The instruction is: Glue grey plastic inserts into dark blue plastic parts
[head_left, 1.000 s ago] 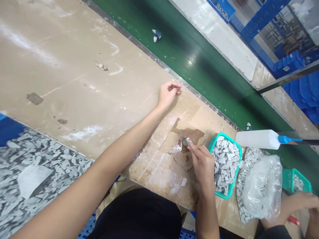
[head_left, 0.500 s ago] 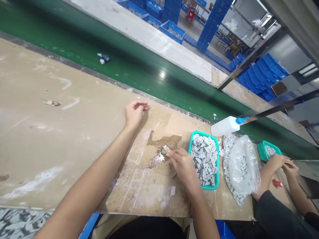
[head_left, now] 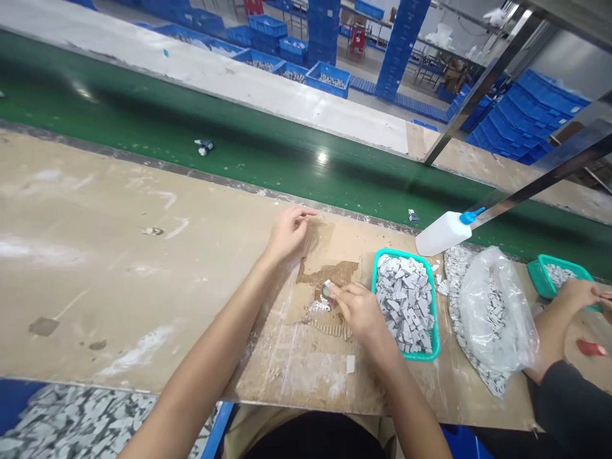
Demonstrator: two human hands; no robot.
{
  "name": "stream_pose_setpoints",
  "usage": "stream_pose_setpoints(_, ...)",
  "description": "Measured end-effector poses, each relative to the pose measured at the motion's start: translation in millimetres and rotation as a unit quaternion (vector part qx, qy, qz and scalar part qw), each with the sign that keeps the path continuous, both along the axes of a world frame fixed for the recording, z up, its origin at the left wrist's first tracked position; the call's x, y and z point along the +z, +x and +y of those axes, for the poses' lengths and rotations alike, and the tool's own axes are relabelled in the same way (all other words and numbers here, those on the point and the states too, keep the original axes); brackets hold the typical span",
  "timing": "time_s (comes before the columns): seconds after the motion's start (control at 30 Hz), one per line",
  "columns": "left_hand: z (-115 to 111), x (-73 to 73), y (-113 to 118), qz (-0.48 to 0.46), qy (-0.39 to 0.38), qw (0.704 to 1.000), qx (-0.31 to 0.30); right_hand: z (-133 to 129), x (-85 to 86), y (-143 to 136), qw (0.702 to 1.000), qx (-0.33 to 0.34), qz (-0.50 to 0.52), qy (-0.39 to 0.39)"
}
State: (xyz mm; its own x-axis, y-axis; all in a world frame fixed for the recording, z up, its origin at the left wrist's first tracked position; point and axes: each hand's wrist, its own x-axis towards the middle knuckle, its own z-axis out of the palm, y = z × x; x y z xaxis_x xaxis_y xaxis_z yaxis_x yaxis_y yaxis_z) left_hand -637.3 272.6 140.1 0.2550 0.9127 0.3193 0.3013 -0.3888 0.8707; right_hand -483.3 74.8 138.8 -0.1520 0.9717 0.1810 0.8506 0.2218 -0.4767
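My right hand pinches a small grey-white piece between thumb and fingertips. It holds the piece low over a wet, shiny patch of glue on torn cardboard. My left hand is near the far edge of the worktable, with its fingers stretched out to the right and the thumb a little apart. I see nothing in it. Right of my right hand stands a green basket filled with grey-white pieces. A white squeeze bottle with a blue nozzle leans behind the basket.
A clear plastic bag of pieces lies right of the basket. Farther right, a co-worker's hands are by another green basket. A green conveyor belt runs behind the table. Below the left front edge are many loose pieces.
The view has turned, so the scene sits differently. My left hand's fingers are straighter, where they were bent together before. My right hand keeps its pinch on the small piece over the glue.
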Motion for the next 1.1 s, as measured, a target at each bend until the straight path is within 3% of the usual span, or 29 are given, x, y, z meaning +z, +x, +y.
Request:
stream_pose_setpoints(0.13, -6.2, 26.5, 44.5, 0.164, 0.144, 0.967, -0.132, 1.3, 2.4, -3.0, 1.0, -0.011, -0.027, -0.004)
stream_pose_setpoints(0.23, -1.6, 28.8, 95.9, 0.243, 0.197, 0.923, -0.225, 1.2, 5.7, -5.0, 0.999, -0.015, -0.042, -0.007)
stream_pose_setpoints(0.3, 4.7, 25.6, 132.3, 0.266, 0.188, 0.907, -0.267, 1.3, 6.7, -6.0, 0.999, -0.018, -0.044, -0.001)
stream_pose_setpoints(0.43, 19.7, 22.5, 192.3, 0.262, 0.161, 0.907, -0.289, 2.2, 6.2, -7.9, 0.998, -0.025, -0.055, 0.018)
stream_pose_setpoints(0.67, 15.5, 35.9, 248.1, 0.133, 0.039, 0.926, -0.351, 2.2, 5.2, -8.4, 0.994, -0.036, -0.091, 0.045)
stream_pose_setpoints(0.83, 14.2, 44.7, 250.8, 0.011, -0.093, 0.94, -0.327, 6.0, -1.4, -11.4, 0.995, -0.042, -0.073, 0.062)
stream_pose_setpoints(0.97, 22.8, 44.0, 214.3, -0.068, -0.209, 0.948, -0.23, 2.5, -18.4, -7.3, 0.992, -0.018, -0.014, 0.127)
stream_pose_setpoints(1.03, 25.8, 39.8, 190.5, -0.118, -0.264, 0.939, -0.186, 3.1, -29.8, 2.2, 0.99, -0.007, 0.015, 0.138)
stream_pose_setpoints(1.1, 25.4, 32.8, 163.6, -0.178, -0.306, 0.921, -0.16, 6.2, -41.3, 13.6, 0.988, 0.056, 0.026, 0.14)
